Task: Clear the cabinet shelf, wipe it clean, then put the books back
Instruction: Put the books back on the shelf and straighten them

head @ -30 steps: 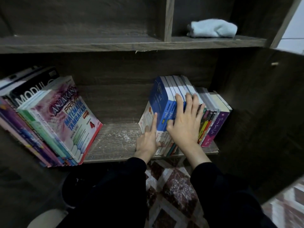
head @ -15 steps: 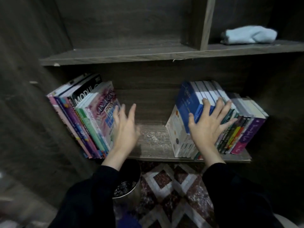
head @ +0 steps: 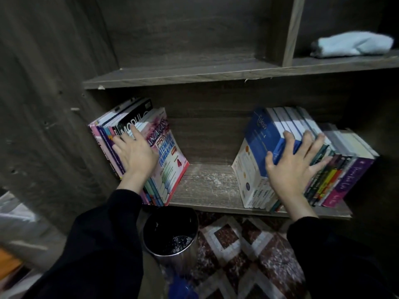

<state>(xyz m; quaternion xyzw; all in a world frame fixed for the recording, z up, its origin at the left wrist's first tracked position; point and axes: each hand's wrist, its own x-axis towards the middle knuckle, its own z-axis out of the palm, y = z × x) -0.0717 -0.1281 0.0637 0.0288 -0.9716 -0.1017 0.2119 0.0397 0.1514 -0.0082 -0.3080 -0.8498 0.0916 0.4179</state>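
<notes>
Two groups of books stand on the dusty wooden shelf (head: 207,186). The left stack (head: 166,160) leans against the cabinet's left wall, its front cover pink and white. My left hand (head: 135,152) lies flat on the spines of that stack, fingers spread. The right group (head: 259,147) has blue and white books in front and a purple one (head: 347,182) at the far right. My right hand (head: 295,162) presses on the blue spines with spread fingers. A light blue cloth (head: 354,44) lies on the upper shelf at the right.
A shiny metal bin (head: 172,236) with a dark inside stands on the patterned floor (head: 241,255) below the shelf's front edge. The upper shelf board (head: 194,74) and a vertical divider (head: 289,31) are above. The cabinet's side wall (head: 54,104) rises at the left.
My left hand left the right group of books, crossed the bare gap and landed on the left stack. My right hand stayed on the blue books. The view swung left.
</notes>
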